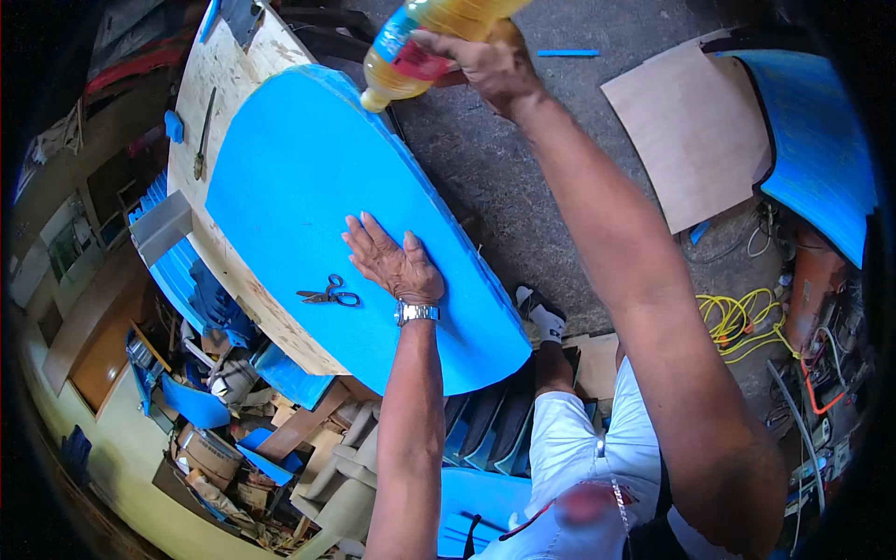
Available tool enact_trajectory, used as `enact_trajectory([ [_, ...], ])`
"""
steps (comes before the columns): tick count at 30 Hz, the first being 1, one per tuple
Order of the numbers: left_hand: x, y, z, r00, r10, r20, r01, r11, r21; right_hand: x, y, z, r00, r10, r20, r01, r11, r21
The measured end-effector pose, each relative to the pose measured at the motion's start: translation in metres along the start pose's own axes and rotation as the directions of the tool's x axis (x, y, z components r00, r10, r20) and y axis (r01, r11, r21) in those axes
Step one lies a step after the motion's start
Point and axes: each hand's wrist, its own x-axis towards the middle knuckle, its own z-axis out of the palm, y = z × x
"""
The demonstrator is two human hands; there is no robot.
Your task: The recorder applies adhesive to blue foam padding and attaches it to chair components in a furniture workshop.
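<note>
A large rounded blue foam sheet [299,177] lies on a wooden board [219,70]. My left hand [392,261] rests flat on the sheet near its lower part, fingers spread, with a metal watch on the wrist. My right hand [490,61] is raised past the sheet's far edge and grips a plastic bottle [425,42] of yellow liquid, tipped with its neck pointing down toward the foam. A pair of scissors [329,296] lies on the sheet just left of my left hand.
A metal hand tool [203,135] lies on the board's left part. A brown board [695,131] and another blue sheet [821,140] lie on the concrete floor at right, with yellow cable [742,322] nearby. Foam offcuts and clutter [243,411] sit below the board.
</note>
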Motion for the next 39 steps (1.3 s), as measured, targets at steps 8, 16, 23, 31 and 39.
enact_trajectory([
  [8,-0.003,-0.020,-0.013,0.999,-0.045,0.004,0.045,0.998,0.049,-0.208,-0.032,-0.068,0.905,0.384,0.181,-0.327,0.902,-0.281],
  [16,0.002,-0.015,-0.007,1.000,-0.024,0.002,0.024,0.999,0.042,-0.235,-0.099,-0.095,0.995,-0.101,0.007,0.095,0.909,-0.406],
  [23,0.001,-0.013,-0.014,1.000,-0.022,-0.017,0.023,0.999,0.044,-0.186,-0.019,-0.072,0.995,-0.079,0.056,0.095,0.909,-0.406],
  [31,-0.002,-0.021,-0.005,0.999,-0.002,-0.034,0.004,0.998,0.062,-0.162,0.001,-0.055,0.960,0.275,0.052,-0.276,0.961,0.003],
  [39,-0.001,-0.024,-0.012,0.999,0.006,-0.036,-0.004,0.998,0.055,-0.130,0.013,-0.029,0.987,0.126,0.103,-0.141,0.977,0.160],
])
